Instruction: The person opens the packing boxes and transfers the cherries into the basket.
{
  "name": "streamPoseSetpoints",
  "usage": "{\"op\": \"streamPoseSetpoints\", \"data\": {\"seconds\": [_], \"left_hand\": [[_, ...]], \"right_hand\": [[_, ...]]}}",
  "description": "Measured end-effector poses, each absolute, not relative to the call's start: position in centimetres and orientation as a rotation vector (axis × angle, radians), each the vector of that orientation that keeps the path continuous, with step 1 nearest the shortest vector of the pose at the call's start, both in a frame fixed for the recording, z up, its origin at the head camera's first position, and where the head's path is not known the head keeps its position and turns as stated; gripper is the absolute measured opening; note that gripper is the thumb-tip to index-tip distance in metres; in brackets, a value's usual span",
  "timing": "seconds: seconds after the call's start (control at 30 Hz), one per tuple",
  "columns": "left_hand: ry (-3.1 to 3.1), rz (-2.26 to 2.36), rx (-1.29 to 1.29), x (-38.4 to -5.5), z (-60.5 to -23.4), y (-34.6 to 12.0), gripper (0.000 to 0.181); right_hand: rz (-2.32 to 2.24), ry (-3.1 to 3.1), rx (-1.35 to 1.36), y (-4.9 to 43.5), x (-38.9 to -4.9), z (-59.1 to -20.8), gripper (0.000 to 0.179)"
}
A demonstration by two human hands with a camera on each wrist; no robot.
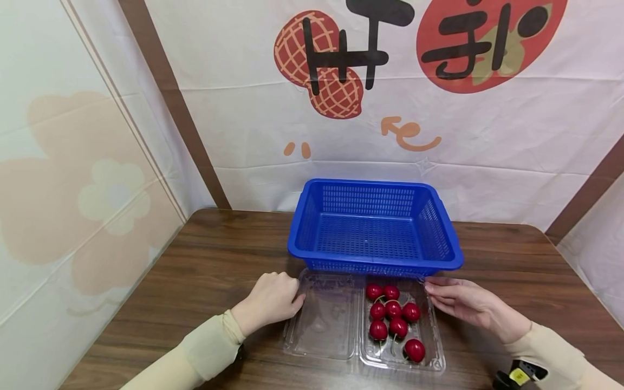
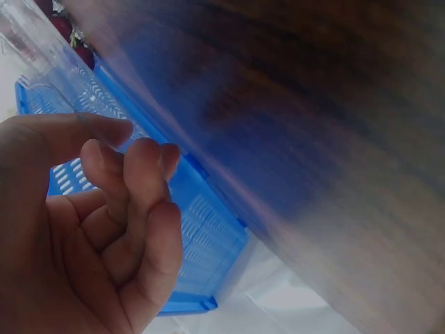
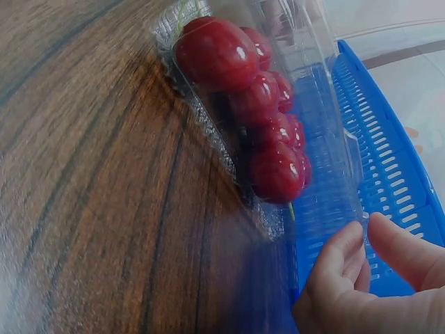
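A clear plastic clamshell box (image 1: 366, 364) lies unfolded on the table, its lid (image 1: 324, 319) to the left. Several red cherries (image 1: 392, 310), some with green stems, sit in the right half. At that half's far right corner, my right hand (image 1: 470, 303) pinches the rim between thumb and fingertips; the right wrist view shows the plastic edge (image 3: 353, 163) running to the fingertips (image 3: 353, 235). Beside the lid's left edge is my left hand (image 1: 273, 300), its fingers (image 2: 142, 174) loosely curled with nothing between them.
A blue slotted basket (image 1: 375, 261) with nothing in it stands just behind the box. Behind the wooden table (image 1: 229, 244) hangs a white printed cloth (image 1: 244, 108), with another cloth panel (image 1: 63, 216) at the left side.
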State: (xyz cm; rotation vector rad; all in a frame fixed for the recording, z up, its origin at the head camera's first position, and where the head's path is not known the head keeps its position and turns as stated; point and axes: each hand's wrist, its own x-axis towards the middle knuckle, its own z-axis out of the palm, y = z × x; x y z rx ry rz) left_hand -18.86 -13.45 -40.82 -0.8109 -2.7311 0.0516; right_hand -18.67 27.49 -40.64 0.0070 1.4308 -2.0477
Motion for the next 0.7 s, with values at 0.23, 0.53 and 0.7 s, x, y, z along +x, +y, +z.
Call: {"op": "streamPoseSetpoints", "data": {"seconds": [0.23,0.53,0.7], "left_hand": [[-2.745,0.046,-0.824,-18.67,-40.72,-13.21,0.04],[-2.763,0.096,-0.854,-18.86,-41.11,-13.22,0.043],[-2.734,0.131,-0.879,-18.8,-41.15,-13.23,0.043]], "right_hand": [[-2.077,1.428,0.051,27.27,-18.71,-40.58,0.016],[-2.087,1.406,0.079,27.02,-18.69,-40.47,0.016],[-2.083,1.415,0.095,27.01,-18.72,-40.56,0.017]]}}
